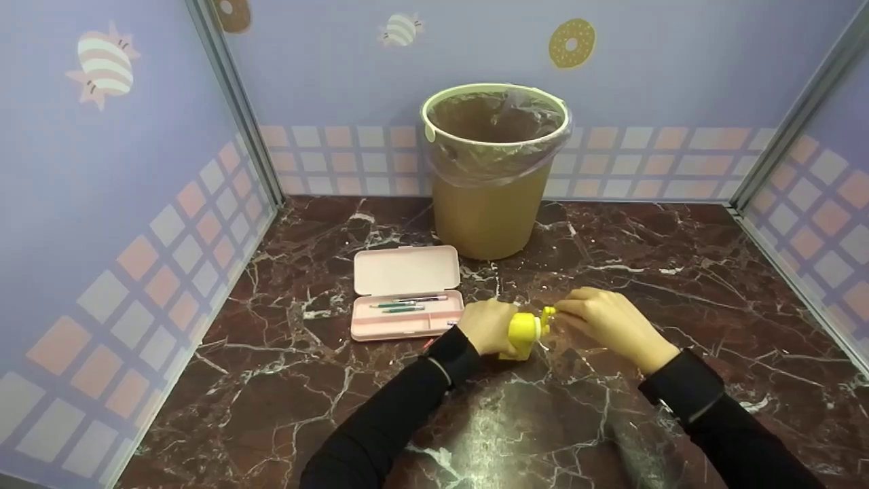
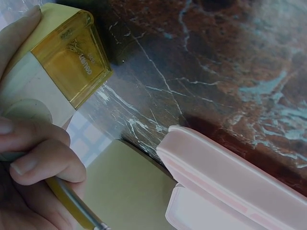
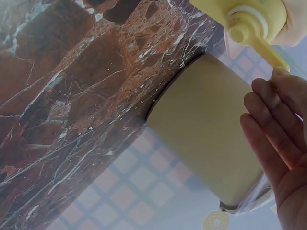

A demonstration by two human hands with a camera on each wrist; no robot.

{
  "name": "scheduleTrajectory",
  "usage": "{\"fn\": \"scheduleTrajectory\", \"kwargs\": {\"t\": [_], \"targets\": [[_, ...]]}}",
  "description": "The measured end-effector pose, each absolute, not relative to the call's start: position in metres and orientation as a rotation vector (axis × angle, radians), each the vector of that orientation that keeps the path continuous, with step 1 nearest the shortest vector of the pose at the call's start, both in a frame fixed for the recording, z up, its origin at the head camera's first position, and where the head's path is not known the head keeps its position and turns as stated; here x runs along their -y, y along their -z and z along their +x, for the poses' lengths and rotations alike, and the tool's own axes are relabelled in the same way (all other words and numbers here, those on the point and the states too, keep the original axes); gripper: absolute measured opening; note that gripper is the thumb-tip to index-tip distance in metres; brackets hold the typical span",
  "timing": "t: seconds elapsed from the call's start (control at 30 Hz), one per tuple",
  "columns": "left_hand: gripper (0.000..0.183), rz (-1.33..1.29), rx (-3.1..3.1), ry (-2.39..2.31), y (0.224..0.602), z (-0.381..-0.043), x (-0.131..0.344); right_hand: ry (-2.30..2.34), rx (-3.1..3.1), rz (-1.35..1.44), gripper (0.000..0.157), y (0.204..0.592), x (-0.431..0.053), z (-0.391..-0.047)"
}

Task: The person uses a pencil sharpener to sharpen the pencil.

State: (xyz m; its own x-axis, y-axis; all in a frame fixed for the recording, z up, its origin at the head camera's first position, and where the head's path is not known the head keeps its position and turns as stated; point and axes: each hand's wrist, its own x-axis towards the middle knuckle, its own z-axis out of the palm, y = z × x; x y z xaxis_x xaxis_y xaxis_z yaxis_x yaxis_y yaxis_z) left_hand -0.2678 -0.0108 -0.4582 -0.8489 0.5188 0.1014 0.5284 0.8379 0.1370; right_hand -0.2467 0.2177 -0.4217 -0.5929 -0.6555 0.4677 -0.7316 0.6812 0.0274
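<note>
My left hand grips a yellow crank pencil sharpener, its see-through shavings drawer facing down toward the tabletop. A pencil with a metal band near its end sticks out past the curled left fingers; its other end is hidden behind them. Opposite, my right hand pinches the end of the yellow crank handle between thumb and fingers. Just left of the left hand lies an open pink pencil case, with several pencils in its tray.
Behind the hands stands a tan waste bin with a clear plastic liner over its rim. Patterned panels enclose the dark marbled tabletop at the back and both sides.
</note>
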Motion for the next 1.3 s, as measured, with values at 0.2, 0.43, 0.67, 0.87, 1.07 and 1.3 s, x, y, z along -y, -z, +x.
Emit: {"fn": "scheduleTrajectory", "kwargs": {"t": [0.2, 0.43, 0.67, 0.87, 1.07, 1.3], "targets": [[0.048, -0.837, 2.944, 0.246, 0.458, -0.268, 0.011, -0.259, 2.500, 1.029, 0.015, 0.424, -0.216, -0.259], [0.051, -0.834, 2.942, 0.217, 0.458, -0.267, 0.010, -0.326, 2.604, 0.981, 0.013, 0.433, -0.214, -0.273], [0.054, -0.839, 2.942, 0.225, 0.458, -0.267, 0.010, -0.348, 2.627, 0.972, 0.010, 0.444, -0.212, -0.282], [0.054, -0.837, 2.951, 0.236, 0.458, -0.266, 0.010, -0.355, 2.657, 0.996, 0.011, 0.457, -0.212, -0.285], [0.056, -0.833, 2.952, 0.228, 0.459, -0.266, 0.009, -0.334, 2.675, 1.050, 0.007, 0.470, -0.212, -0.283], [0.055, -0.826, 2.952, 0.238, 0.460, -0.268, 0.009, -0.381, 2.672, 1.056, 0.004, 0.482, -0.213, -0.276]]}}
